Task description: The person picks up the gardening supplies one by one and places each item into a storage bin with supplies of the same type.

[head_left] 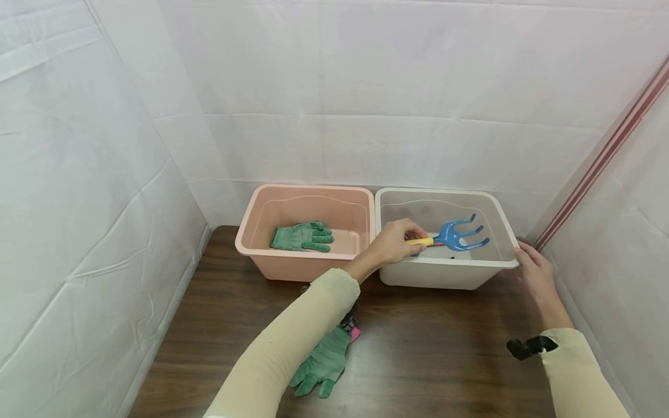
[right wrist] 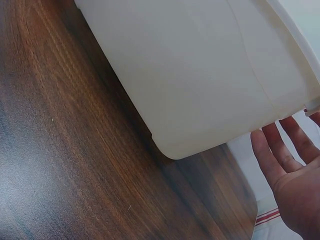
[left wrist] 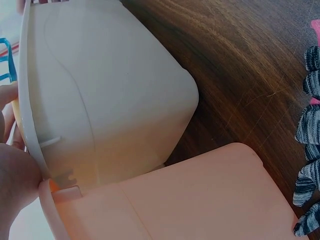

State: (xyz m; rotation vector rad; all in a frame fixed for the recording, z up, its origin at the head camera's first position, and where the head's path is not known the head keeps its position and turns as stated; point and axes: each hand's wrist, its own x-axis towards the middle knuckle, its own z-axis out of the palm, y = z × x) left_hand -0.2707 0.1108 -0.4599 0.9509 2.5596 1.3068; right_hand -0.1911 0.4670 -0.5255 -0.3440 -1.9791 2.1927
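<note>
My left hand (head_left: 394, 244) holds the yellow handle of a small hand rake (head_left: 453, 235) over the white bin (head_left: 434, 273). Its blue prongs point right, above the inside of the bin. At the bin's right end, my right hand (head_left: 538, 276) grips the front corner by the rim. In the right wrist view, the fingers (right wrist: 267, 155) lie against the bin's outer side under the rim. Something red shows just below the rake handle, mostly hidden by the left hand.
A pink bin (head_left: 308, 267) stands left of the white one, with a green glove (head_left: 302, 237) inside. Another green glove (head_left: 324, 360) lies on the wooden table (head_left: 418, 348), partly under the left sleeve. Black-and-white striped knit fabric (left wrist: 312, 130) with pink bits lies near it. White cloth walls (head_left: 392, 87) enclose the table.
</note>
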